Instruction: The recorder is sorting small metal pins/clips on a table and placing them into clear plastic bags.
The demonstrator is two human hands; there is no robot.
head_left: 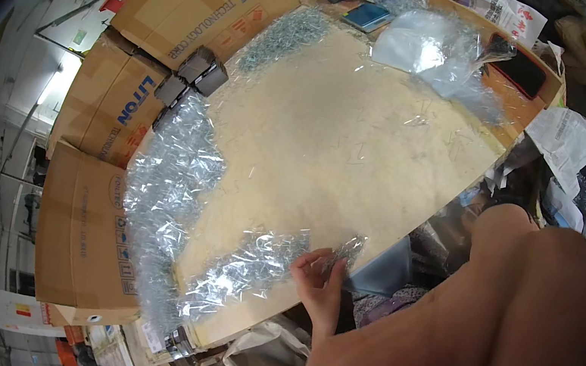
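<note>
Curling at the near edge of the desk (357, 163), my left fingers (308, 260) hover beside glinting slivers (352, 248), clamped or not I cannot tell; likely light, slippery, best pinched mid-length.

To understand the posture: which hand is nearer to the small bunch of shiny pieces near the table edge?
Left. The left hand is at the small bunch of shiny pieces, close against its left side. The right hand cannot be made out.
</note>
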